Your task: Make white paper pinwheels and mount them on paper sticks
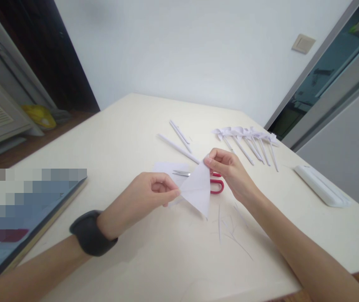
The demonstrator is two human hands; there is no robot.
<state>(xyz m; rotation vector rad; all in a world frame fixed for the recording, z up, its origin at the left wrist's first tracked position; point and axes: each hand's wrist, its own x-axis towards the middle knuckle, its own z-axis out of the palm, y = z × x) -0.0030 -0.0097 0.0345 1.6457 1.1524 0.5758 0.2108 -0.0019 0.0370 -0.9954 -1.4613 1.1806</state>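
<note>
Between my two hands a piece of white paper (198, 188), triangular in outline, is held up above the table. My left hand (157, 188), with a black band on its wrist, pinches the paper's left corner. At the top corner my right hand (226, 165) grips it between thumb and fingers. Behind the paper lie scissors with red handles (218, 187), their blades slightly apart and the middle hidden. Another white paper sheet (166, 167) rests under the blades. Thin paper strips (220, 226) are scattered on the table below my right hand.
Rolled white paper sticks (179, 148) lie beyond my hands. Several white paper pinwheels (245, 134) on sticks are lined up at the back right. A white plastic-looking packet (320, 186) sits near the right edge of the cream table (129, 130). A dark-edged, screen-like device (50, 205) stands at left.
</note>
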